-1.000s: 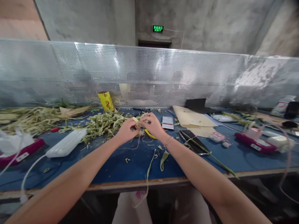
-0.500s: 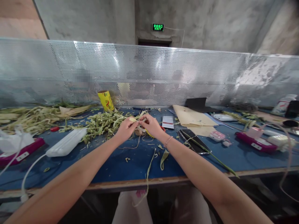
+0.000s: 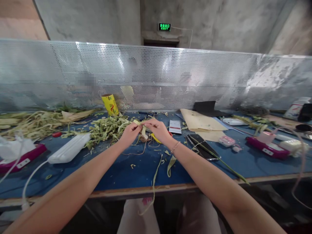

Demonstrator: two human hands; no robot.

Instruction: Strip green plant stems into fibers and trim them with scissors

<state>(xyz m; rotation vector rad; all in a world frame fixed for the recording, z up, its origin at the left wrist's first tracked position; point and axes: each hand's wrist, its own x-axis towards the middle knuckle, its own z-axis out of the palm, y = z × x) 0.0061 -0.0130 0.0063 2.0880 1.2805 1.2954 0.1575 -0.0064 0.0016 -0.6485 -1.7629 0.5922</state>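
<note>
Over the middle of the blue table, my left hand (image 3: 131, 132) and my right hand (image 3: 158, 130) meet at the fingertips. Both pinch a pale green leaf strip (image 3: 143, 131), part of which hangs down between them. Just below the fingers lies a brownish lump (image 3: 143, 138) with thin string, partly covered. Something yellow (image 3: 156, 138) lies under my right hand. A heap of pale green leaf pieces (image 3: 107, 128) spreads to the left of my left hand.
A yellow can (image 3: 110, 105) stands behind the heap. A white power strip (image 3: 70, 149) lies left. To the right are a white card (image 3: 175, 126), brown paper (image 3: 202, 121), a black phone (image 3: 203, 147) and a magenta power strip (image 3: 268, 148). A perforated metal screen (image 3: 156, 78) stands behind.
My right hand has shifted slightly left, its fingers now closer to my left hand. The pale strip now hangs down between the hands, and more of the yellow thing shows.
</note>
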